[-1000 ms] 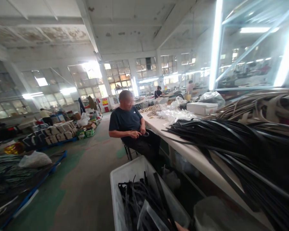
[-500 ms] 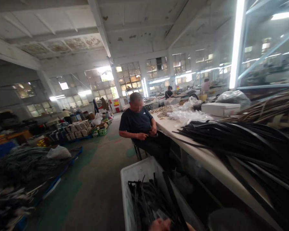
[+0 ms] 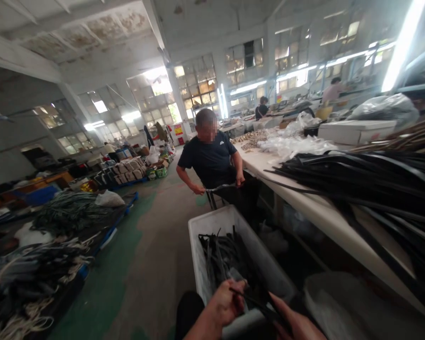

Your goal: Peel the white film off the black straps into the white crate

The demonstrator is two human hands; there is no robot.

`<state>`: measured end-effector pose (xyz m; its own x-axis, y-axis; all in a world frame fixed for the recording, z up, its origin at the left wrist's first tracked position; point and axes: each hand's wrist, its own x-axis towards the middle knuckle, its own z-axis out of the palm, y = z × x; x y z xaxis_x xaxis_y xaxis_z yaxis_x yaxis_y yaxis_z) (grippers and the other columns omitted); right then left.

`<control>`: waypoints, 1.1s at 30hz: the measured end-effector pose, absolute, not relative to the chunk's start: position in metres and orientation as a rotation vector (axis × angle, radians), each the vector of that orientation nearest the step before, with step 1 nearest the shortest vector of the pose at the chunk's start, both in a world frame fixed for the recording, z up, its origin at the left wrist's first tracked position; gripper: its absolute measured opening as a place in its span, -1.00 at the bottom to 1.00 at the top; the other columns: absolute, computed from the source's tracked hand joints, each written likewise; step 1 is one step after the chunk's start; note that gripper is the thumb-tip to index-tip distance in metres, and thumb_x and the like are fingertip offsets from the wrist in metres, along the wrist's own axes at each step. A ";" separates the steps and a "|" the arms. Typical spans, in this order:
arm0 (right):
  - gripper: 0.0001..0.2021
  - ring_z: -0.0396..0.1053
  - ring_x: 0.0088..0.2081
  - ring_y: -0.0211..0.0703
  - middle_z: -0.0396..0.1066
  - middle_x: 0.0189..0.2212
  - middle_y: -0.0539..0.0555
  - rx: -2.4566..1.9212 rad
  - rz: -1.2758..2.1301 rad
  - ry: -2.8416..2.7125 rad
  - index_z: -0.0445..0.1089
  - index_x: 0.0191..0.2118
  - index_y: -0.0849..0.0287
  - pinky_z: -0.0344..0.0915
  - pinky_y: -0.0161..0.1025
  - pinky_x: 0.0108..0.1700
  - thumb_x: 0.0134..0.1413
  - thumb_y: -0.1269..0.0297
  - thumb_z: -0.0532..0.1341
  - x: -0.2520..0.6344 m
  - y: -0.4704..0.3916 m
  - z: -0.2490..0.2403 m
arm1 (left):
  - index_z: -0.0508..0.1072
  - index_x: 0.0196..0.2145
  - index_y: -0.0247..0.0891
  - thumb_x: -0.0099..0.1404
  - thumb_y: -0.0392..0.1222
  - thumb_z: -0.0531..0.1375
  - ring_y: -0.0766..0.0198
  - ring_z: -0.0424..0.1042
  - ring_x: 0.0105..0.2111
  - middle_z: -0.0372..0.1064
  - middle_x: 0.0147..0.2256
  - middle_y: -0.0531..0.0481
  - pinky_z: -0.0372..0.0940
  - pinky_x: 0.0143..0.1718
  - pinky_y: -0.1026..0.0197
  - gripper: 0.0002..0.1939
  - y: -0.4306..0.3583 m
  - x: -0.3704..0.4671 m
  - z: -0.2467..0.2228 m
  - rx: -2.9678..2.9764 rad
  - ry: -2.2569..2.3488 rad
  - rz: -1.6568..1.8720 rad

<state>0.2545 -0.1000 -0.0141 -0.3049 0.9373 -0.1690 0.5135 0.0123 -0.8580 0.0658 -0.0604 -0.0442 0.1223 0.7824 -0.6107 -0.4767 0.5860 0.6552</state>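
Low in the head view, my left hand [image 3: 228, 302] is closed on one end of a dark strip [image 3: 252, 301], above the near end of a white bin [image 3: 195, 255]. To its right, my right hand [image 3: 292, 318] is closed around the same dark material near the bottom edge; its fingertips are partly hidden. Inside the bin lies a tangle of black strips [image 3: 217, 250]. A large bundle of long black strips [image 3: 357, 184] lies on the white table at the right.
A seated person [image 3: 212, 156] beyond the bin holds a thin strip between two hands. The white table [image 3: 269, 182] runs along the right, bearing a white box [image 3: 356, 131] and plastic bags. Pallets with dark bundles [image 3: 28, 269] stand at the left.
The view has tilted down, and both my hands show more fully above the bin. The seated person's hands have moved apart, with a strip stretched between them.
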 end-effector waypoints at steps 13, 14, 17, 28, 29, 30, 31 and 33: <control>-0.52 0.30 -0.66 -0.34 0.44 -0.53 -0.08 -1.551 1.390 -1.836 0.20 0.25 0.11 0.21 -0.40 -0.55 0.21 0.31 0.10 0.261 -0.130 0.035 | 0.38 -0.46 -0.34 0.08 -0.43 0.32 0.57 0.17 -0.70 0.19 -0.64 0.20 0.15 -0.66 0.49 -0.84 -0.084 0.056 -0.015 0.209 1.087 0.841; -0.52 0.28 -0.67 -0.35 0.44 -0.53 -0.08 -1.566 1.374 -1.821 0.20 0.25 0.13 0.21 -0.40 -0.55 0.22 0.31 0.10 0.259 -0.129 0.033 | 0.35 -0.49 -0.34 0.08 -0.41 0.33 0.56 0.19 -0.69 0.19 -0.64 0.19 0.17 -0.65 0.48 -0.82 -0.088 0.060 -0.015 0.217 1.071 0.827; -0.51 0.26 -0.67 -0.36 0.42 -0.53 -0.08 -1.547 1.376 -1.775 0.16 0.27 0.18 0.22 -0.40 -0.54 0.24 0.28 0.09 0.253 -0.124 0.025 | 0.28 -0.57 -0.32 0.09 -0.38 0.35 0.54 0.21 -0.69 0.20 -0.65 0.16 0.19 -0.65 0.46 -0.72 -0.097 0.072 -0.016 0.237 1.046 0.784; -0.51 0.23 -0.66 -0.34 0.39 -0.56 -0.08 -1.569 1.318 -1.701 0.24 0.22 0.18 0.22 -0.39 -0.54 0.20 0.21 0.10 0.255 -0.134 0.020 | 0.32 -0.53 -0.33 0.13 -0.36 0.33 0.51 0.22 -0.68 0.23 -0.64 0.15 0.18 -0.64 0.44 -0.77 -0.104 0.074 -0.018 0.241 0.994 0.763; -0.53 0.22 -0.66 -0.34 0.38 -0.57 -0.08 -1.551 1.322 -1.681 0.28 0.19 0.19 0.21 -0.38 -0.55 0.20 0.17 0.10 0.251 -0.131 0.016 | 0.35 -0.51 -0.35 0.13 -0.37 0.33 0.51 0.22 -0.68 0.25 -0.64 0.14 0.17 -0.63 0.44 -0.80 -0.108 0.079 -0.017 0.255 0.964 0.754; -0.54 0.22 -0.65 -0.33 0.36 -0.58 -0.07 -1.532 1.333 -1.664 0.33 0.15 0.21 0.20 -0.38 -0.56 0.19 0.14 0.10 0.249 -0.129 0.013 | 0.38 -0.48 -0.36 0.14 -0.39 0.31 0.51 0.23 -0.68 0.27 -0.63 0.13 0.18 -0.61 0.44 -0.85 -0.112 0.083 -0.017 0.271 0.929 0.753; -0.56 0.21 -0.65 -0.33 0.35 -0.59 -0.07 -1.524 1.350 -1.650 0.38 0.10 0.23 0.19 -0.38 -0.57 0.19 0.11 0.10 0.247 -0.128 0.010 | 0.42 -0.45 -0.38 0.16 -0.41 0.28 0.50 0.27 -0.65 0.31 -0.60 0.11 0.20 -0.56 0.43 -0.91 -0.115 0.085 -0.017 0.284 0.885 0.755; -0.57 0.19 -0.67 -0.32 0.33 -0.62 -0.05 -1.551 1.386 -1.630 0.45 -0.01 0.26 0.15 -0.38 -0.61 0.17 0.06 0.10 0.248 -0.128 0.010 | 0.47 -0.34 -0.41 0.24 -0.39 0.19 0.40 0.43 -0.50 0.44 -0.47 0.01 0.31 -0.40 0.37 -0.95 -0.116 0.084 -0.019 0.271 0.777 0.769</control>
